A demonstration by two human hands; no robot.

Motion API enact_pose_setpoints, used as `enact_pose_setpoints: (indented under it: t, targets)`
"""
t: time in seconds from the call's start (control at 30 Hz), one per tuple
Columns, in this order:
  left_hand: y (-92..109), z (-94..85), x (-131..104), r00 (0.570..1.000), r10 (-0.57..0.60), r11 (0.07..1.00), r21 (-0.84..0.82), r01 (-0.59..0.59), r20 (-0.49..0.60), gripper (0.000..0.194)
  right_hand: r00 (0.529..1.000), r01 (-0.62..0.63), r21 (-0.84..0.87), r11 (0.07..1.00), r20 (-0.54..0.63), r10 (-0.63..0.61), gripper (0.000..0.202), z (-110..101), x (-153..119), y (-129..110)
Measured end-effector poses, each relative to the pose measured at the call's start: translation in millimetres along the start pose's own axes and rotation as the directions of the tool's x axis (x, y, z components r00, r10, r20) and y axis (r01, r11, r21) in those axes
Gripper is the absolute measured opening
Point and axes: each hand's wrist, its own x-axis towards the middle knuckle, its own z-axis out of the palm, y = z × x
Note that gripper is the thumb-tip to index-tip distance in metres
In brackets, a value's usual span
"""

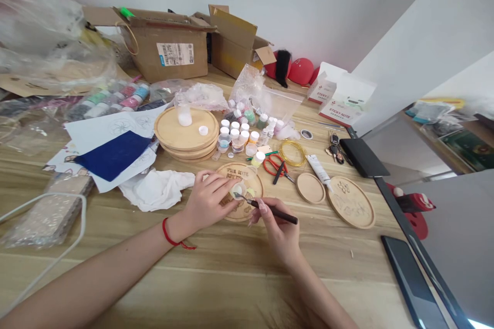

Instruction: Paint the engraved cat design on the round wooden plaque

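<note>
My left hand (208,198) steadies a small clear cup (237,190) with its fingers, over a round wooden plate (256,180) with lettering and drawn shapes. Between the fingers and thumb of my right hand (283,234) is a small palette knife (281,213) with a dark handle. Its metal tip reaches into the cup; what lies inside is too small to make out. Just beyond the plate stands a small jar with a white lid (258,159). Red-handled pliers (275,164) lie to its right.
Several white-lidded jars (234,133) stand behind the plate, beside stacked wooden plates (165,131). Crumpled white tissue (154,190) and blue cloth (113,156) lie left. On the right are a white tube (318,168), another drawn-on plate (353,205) and a phone (411,280). Cardboard boxes (170,36) line the wall.
</note>
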Motion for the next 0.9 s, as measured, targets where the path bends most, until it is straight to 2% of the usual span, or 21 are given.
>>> enact_pose_setpoints:
  t: [0.2,0.3,0.37,0.5,0.57,0.67,0.8,0.9]
  targets:
    - [-2.1,1.2,-1.7,1.000,-0.002,1.000,-0.006,0.002,-0.012,0.027,0.974,0.223,-0.212,0.951,0.090,-0.209,0.014,-8.5,-2.9,-2.5]
    - [-2.5,1.7,-2.0,1.000,-0.006,1.000,-0.011,0.006,-0.013,0.027,0.958,0.281,-0.256,0.925,0.121,-0.258,0.016,-10.0,-3.6,-3.9]
    - [-2.4,1.9,-1.9,1.000,-0.007,1.000,-0.011,0.006,-0.011,0.027,0.968,0.247,-0.225,0.943,0.097,-0.231,0.015,-8.3,-3.5,-4.3]
    - [-2.0,1.7,-1.7,1.000,-0.010,1.000,-0.010,0.010,-0.006,0.026,0.997,0.053,-0.030,0.998,-0.058,-0.055,0.018,-1.2,-0.4,-3.8]
    - [-1.7,1.2,-1.4,1.000,-0.012,1.000,-0.007,0.012,-0.002,0.025,0.994,-0.025,0.081,0.996,-0.108,0.033,0.023,1.0,2.7,-3.5]
    - [-1.5,0.6,-0.6,1.000,-0.018,1.000,-0.002,0.018,-0.005,0.024,0.982,-0.116,0.223,0.968,-0.118,0.145,0.030,-1.0,9.2,-2.8]
    - [-2.2,1.1,0.0,0.999,-0.039,0.999,0.006,0.039,-0.022,0.022,0.961,-0.142,0.339,0.930,-0.178,0.212,0.031,-13.6,19.0,0.3]
    - [-3.4,2.3,-0.6,0.998,-0.062,0.998,0.005,0.062,-0.022,0.022,0.946,-0.111,0.313,0.943,-0.256,0.197,0.030,-24.9,24.6,4.9]
